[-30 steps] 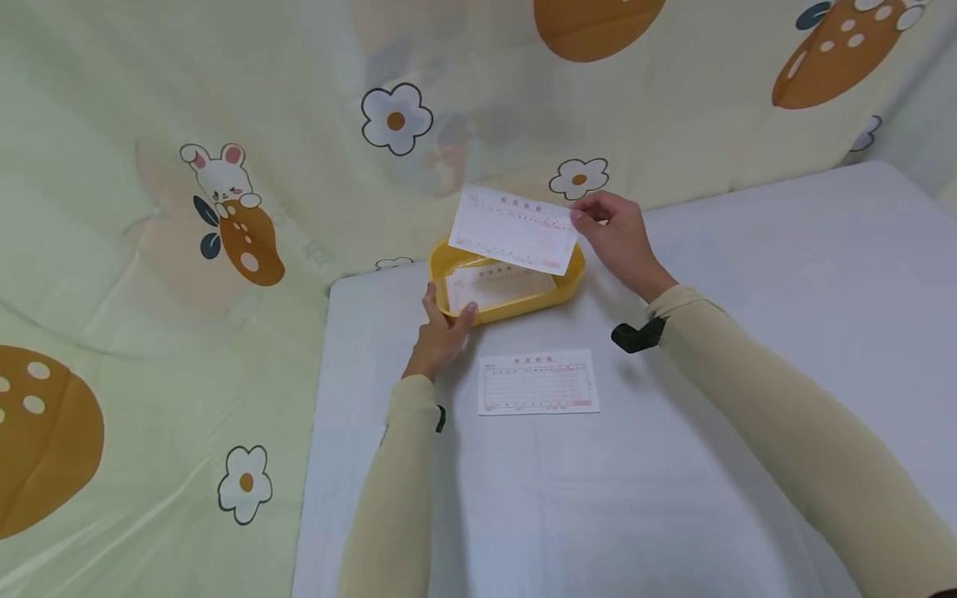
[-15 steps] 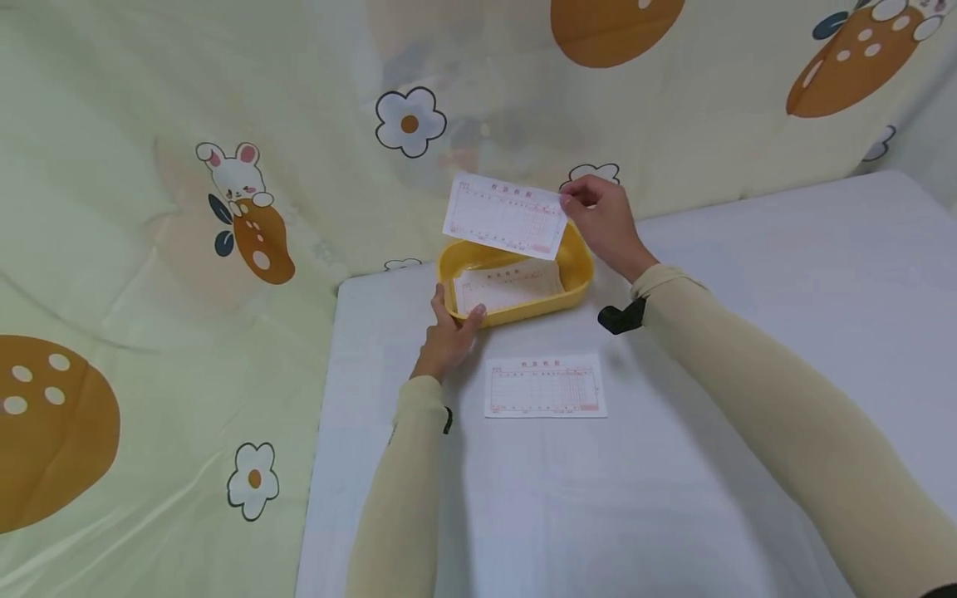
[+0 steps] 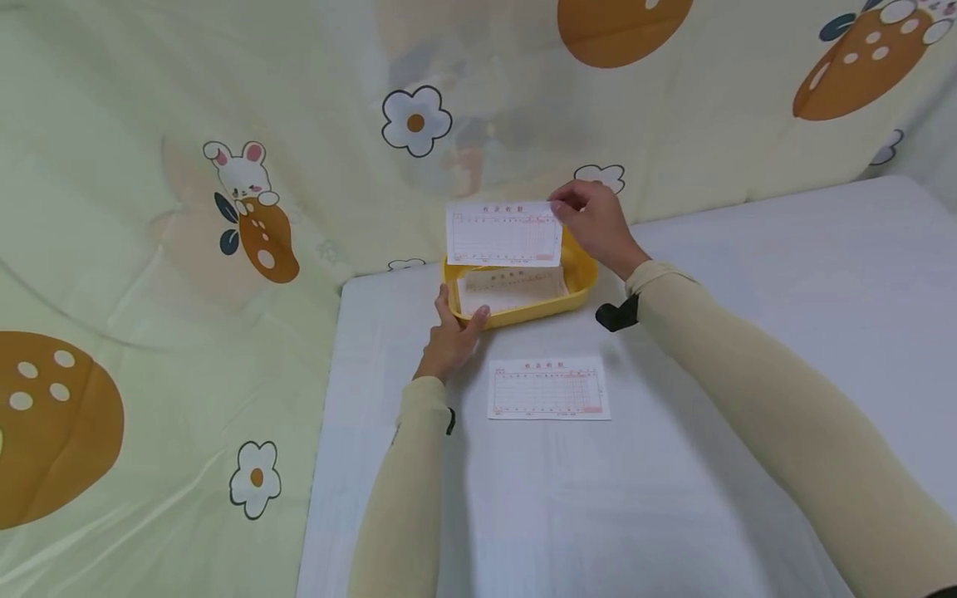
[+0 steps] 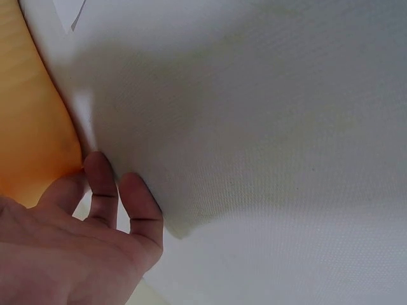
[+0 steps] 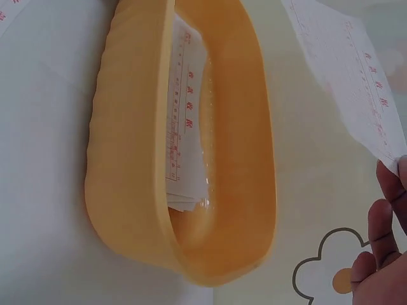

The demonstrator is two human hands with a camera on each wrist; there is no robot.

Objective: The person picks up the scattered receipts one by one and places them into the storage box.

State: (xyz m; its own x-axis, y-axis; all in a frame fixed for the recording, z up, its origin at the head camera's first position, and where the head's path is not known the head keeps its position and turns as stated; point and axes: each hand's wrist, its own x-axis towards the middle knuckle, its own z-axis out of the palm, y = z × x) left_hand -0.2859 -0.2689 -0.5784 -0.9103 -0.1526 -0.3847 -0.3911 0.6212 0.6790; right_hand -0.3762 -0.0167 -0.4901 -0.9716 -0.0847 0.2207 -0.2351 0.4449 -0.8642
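A yellow oval tray point(image 3: 579, 286) point(image 5: 133, 210) stands on the white table, with printed paper slips point(image 3: 512, 286) point(image 5: 184, 133) lying inside it. My right hand point(image 3: 594, 220) pinches one slip point(image 3: 503, 233) point(image 5: 356, 76) by its top right corner and holds it upright above the tray's far side. My left hand point(image 3: 454, 332) point(image 4: 89, 241) grips the tray's near left rim, thumb on the rim. Another slip point(image 3: 548, 389) lies flat on the table in front of the tray.
The white table point(image 3: 673, 465) runs toward me and off to the right. Its left edge is close beside my left forearm. A pale green cloth point(image 3: 187, 249) printed with flowers, a rabbit and orange shapes hangs behind and to the left.
My right hand has drawn the held slip a little left and turned it from slanted to level and upright over the tray. The left hand has stayed on the rim.
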